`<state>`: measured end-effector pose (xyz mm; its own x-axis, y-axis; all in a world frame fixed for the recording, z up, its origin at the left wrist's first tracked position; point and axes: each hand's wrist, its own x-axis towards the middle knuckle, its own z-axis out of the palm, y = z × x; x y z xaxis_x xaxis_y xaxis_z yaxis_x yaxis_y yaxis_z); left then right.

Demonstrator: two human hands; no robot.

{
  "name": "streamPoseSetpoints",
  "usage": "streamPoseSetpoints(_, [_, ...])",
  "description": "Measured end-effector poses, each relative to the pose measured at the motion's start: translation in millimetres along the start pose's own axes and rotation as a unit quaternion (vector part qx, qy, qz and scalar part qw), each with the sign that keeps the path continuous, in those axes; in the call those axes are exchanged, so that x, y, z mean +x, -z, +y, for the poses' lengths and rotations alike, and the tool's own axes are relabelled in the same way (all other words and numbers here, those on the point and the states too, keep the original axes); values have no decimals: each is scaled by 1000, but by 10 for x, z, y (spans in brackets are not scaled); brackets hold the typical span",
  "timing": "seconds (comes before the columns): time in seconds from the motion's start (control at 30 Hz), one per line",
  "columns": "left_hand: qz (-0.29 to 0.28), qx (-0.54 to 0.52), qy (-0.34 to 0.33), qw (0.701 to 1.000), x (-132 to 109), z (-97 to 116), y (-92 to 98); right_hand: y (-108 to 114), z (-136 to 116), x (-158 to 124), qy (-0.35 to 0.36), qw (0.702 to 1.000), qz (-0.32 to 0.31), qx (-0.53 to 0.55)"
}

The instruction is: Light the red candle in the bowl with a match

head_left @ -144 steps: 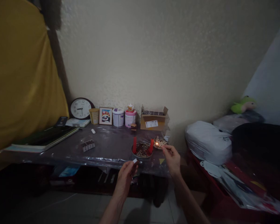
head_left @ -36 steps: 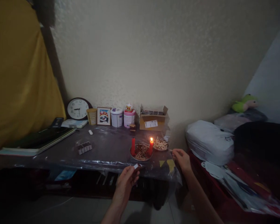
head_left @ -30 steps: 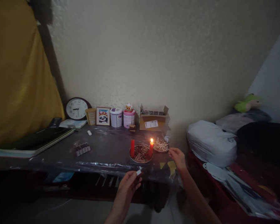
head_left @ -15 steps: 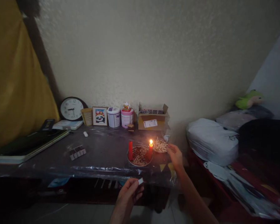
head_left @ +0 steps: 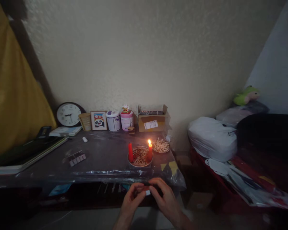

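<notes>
Just beyond the table's front edge, my left hand (head_left: pixel 134 195) pinches a small white-ended matchbox (head_left: pixel 148 192). My right hand (head_left: pixel 163 195) has its thumb and fingers closed in on the same box from the right; whether it also holds a match is too small to see. Ahead, a round dish (head_left: pixel 140 164) of speckled reddish bits bears two red candles. The right candle (head_left: pixel 150 153) burns with a bright flame, while the left candle (head_left: pixel 130 152) is unlit. Behind to the right lies a plate of loose matchsticks (head_left: pixel 161 145).
A pack of small boxes (head_left: pixel 76 158) and a white mouse-like object (head_left: pixel 84 139) lie left on the plastic-covered table (head_left: pixel 103 153). Along the wall stand a clock (head_left: pixel 69 114), a panda picture (head_left: pixel 99 120), two tins and a cardboard box (head_left: pixel 151 123). White bags (head_left: pixel 212 137) are at right.
My right hand has left the matchstick plate and come down beside my left hand at the matchbox. The view has shifted slightly to the right.
</notes>
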<state>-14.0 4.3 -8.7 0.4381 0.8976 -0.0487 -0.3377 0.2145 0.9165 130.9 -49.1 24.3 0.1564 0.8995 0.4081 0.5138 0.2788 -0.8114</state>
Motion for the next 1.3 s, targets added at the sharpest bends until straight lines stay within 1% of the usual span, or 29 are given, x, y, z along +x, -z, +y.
streamPoseSetpoints(0.1, [10, 46, -21, 999, 20, -18, 38, 2, 10, -31, -2, 1000, -27, 2])
streamPoseSetpoints(0.27, [3, 85, -55, 995, 42, -61, 60, 18, 48, -17, -8, 999, -43, -1])
streamPoseSetpoints(0.47, [-13, 120, -76, 990, 25, -5, 61, 11, 30, -7, -2, 999, -54, 1])
streamPoseSetpoints(0.7, [-19, 94, -80, 992, 41, -21, 46, 5, 52, 6, 2, 998, -61, 1])
streamPoseSetpoints(0.87, [-2, 79, -87, 993, 37, -8, 13, -20, 120, 23, 16, 998, -64, 4])
streamPoseSetpoints(0.97, [-12, 86, -88, 992, 43, 15, 8, -26, 140, 29, 13, 998, -66, 10])
streamPoseSetpoints(1.1, [-15, 85, -73, 994, 41, 32, 1, -25, 133, 23, 8, 997, -71, 5])
streamPoseSetpoints(1.3, [-16, 71, -77, 994, 34, 56, -25, -19, 113, 31, 13, 997, -69, 7])
